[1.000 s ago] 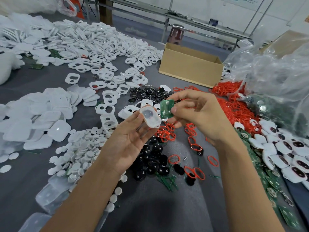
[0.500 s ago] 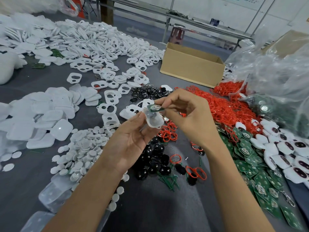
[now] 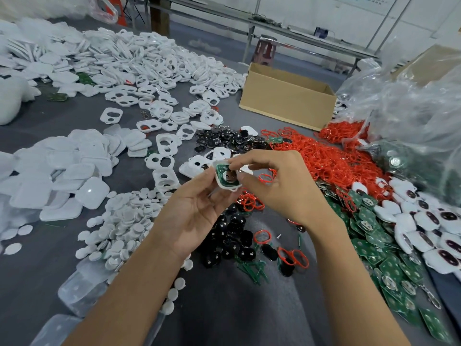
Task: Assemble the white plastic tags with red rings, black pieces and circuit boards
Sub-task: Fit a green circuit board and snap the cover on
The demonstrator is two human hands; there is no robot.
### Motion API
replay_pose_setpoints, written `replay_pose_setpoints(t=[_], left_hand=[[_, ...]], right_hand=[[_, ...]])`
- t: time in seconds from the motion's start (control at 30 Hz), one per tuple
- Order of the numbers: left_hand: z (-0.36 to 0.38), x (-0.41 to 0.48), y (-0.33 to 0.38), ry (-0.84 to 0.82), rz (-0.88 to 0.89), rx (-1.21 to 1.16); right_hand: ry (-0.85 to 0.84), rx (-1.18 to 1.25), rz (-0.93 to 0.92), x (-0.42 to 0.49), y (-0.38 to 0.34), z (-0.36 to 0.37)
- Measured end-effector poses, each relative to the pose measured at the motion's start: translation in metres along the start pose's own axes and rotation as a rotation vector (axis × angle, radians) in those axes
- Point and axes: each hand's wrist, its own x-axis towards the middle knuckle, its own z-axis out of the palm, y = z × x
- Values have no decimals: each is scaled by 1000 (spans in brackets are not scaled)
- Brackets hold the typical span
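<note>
My left hand [image 3: 197, 216] holds a white plastic tag shell [image 3: 225, 186] from below, above the middle of the table. A green circuit board [image 3: 223, 172] with a round metal disc lies inside the shell. My right hand [image 3: 277, 186] pinches the board's upper edge with thumb and forefinger. Loose black pieces [image 3: 234, 236] lie under my hands, and red rings [image 3: 321, 156] are heaped to the right. Spare green circuit boards [image 3: 389, 255] spread along the right side.
White tag frames [image 3: 154, 63] cover the far left, white covers [image 3: 74, 166] the near left, small white discs [image 3: 124, 221] beside them. A cardboard box [image 3: 287, 96] stands behind. A clear plastic bag [image 3: 411, 108] bulges at right; assembled tags [image 3: 434, 226] lie below it.
My right hand brought the green circuit board from beside the shell down into it. The board now lies flat inside the shell that my left hand keeps holding.
</note>
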Motion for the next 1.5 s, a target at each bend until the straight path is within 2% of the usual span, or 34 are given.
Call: replay_pose_setpoints(t=[0.67,1.2,1.5], left_hand=[[1,-2,-2,48,-17,155],[-2,0,-2,26,-11,149],[-3,3,-3,69,2,164]], right_hand=[[-142,-61,-16,2,-2,-3],[-122,-50,-43,3,-2,-3],[-132,-91,-25,4,1,1]])
